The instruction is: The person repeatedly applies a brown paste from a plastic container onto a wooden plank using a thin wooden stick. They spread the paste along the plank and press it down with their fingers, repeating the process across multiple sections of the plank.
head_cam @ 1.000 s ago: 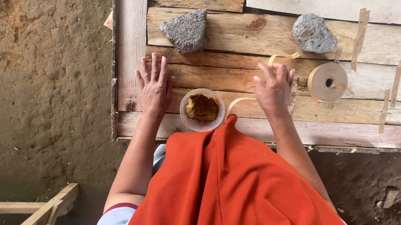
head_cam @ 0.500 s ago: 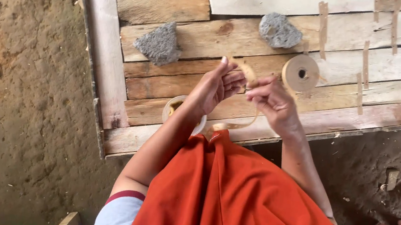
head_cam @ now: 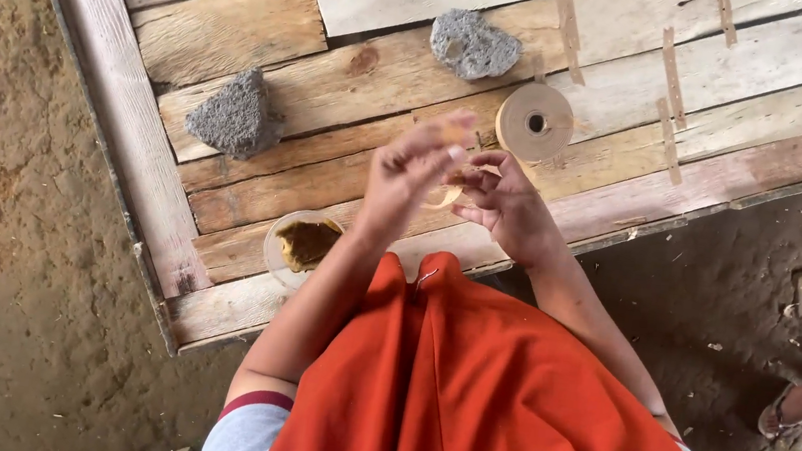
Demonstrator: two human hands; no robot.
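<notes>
Tape strip (head_cam: 447, 196), tan paper, is pinched between the closed fingertips of the left hand (head_cam: 409, 174) and right hand (head_cam: 505, 199) above the wooden board (head_cam: 242, 31), which carries one tape roll (head_cam: 535, 122), two grey stones (head_cam: 232, 116), and one small bowl (head_cam: 301, 244) of brown paste.

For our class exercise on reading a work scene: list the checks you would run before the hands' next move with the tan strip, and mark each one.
1. Both hands on the strip: left hand and right hand pinch the tan strip. Ok.
2. Tape roll within reach, beside the right hand. Ok.
3. Bowl of brown paste upright on the wooden boards. Ok.
4. Two grey stones clear of the hands. Ok.
5. Strip's free end and length: blurred. Cannot tell.
</notes>
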